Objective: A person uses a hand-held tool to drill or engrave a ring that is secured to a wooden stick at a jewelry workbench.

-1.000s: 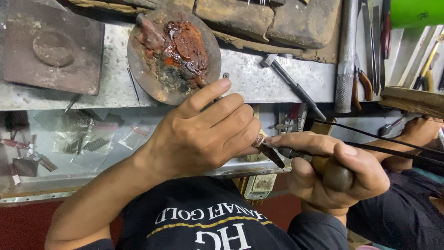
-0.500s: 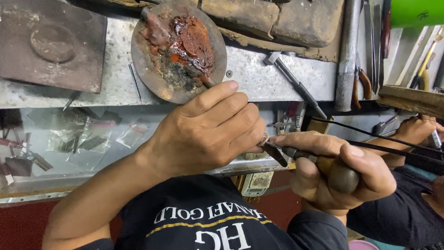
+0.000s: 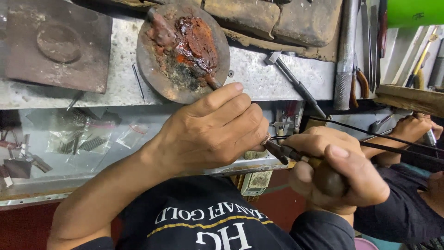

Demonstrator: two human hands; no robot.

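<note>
Metal ring, small and pale (image 3: 267, 138), sits pinched at the left hand (image 3: 210, 132) fingertips, braced near the grey metal worktop (image 3: 259, 78) edge. Right hand (image 3: 335, 173) clenched around a dark wooden-handled graver (image 3: 296, 155), tip touching the ring. Doing this well likely needs hands braced together, short controlled pushes, tip kept off the fingers. Rusty round dish (image 3: 182, 51) lies beyond.

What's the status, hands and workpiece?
Left hand pinching small ring at bench edge. Right hand gripping wooden-handled tool, tip at the ring. Black cords cross beside the right hand; another person's hand works farther right.
</note>
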